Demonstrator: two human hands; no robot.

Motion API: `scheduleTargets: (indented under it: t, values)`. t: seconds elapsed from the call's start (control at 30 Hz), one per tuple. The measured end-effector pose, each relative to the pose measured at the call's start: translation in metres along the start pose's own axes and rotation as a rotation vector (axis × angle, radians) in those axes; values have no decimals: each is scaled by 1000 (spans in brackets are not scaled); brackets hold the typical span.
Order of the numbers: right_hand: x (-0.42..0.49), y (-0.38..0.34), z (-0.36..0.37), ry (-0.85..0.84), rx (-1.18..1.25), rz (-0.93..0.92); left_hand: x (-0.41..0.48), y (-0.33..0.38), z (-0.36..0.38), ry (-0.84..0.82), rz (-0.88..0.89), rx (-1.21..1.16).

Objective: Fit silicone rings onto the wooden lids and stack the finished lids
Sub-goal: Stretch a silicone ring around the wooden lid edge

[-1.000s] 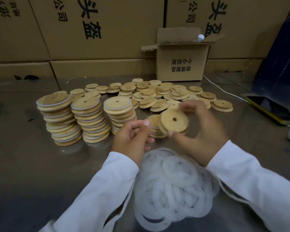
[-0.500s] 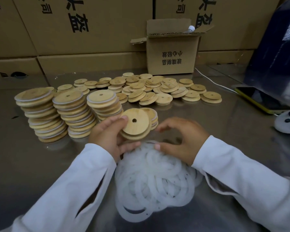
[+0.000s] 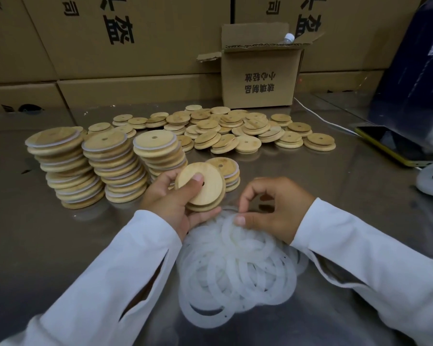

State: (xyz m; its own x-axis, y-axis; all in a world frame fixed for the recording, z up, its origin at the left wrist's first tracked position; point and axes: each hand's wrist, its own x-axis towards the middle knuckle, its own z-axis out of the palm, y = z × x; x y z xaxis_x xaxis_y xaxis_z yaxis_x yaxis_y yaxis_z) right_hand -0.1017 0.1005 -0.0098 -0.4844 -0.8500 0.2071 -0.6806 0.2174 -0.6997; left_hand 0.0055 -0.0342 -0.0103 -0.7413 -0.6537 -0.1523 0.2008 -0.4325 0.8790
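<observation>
A steel worktop (image 3: pixel 310 186) is backed by cartons. The left hand (image 3: pixel 170 196) has its grip curled round a bare wooden lid (image 3: pixel 205 188), thumb across its face, at 11 o'clock of the ring pile (image 3: pixel 235 270). The right hand (image 3: pixel 273 208) pinches a silicone ring (image 3: pixel 231 228) at the pile's 12 o'clock edge, where tangled neighbours could lift with it. The leaning finished stacks (image 3: pixel 110 166) at the lid's 9 o'clock might topple if nudged.
</observation>
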Motion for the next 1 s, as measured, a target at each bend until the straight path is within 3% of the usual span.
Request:
scheduleTargets:
  t: [0.3, 0.5, 0.73, 1.0]
  values:
    - [-1, -18, 1, 411, 497, -146, -6, -3, 1, -208, 40, 192]
    - [-2, -25, 8, 419, 509, -60, -5, -1, 3, -285, -77, 137]
    - [-5, -27, 12, 509, 459, -42, -10, -6, -2, -406, 85, 293]
    - [-5, -29, 17, 635, 421, -91, -12, -10, 2, -374, 147, 311]
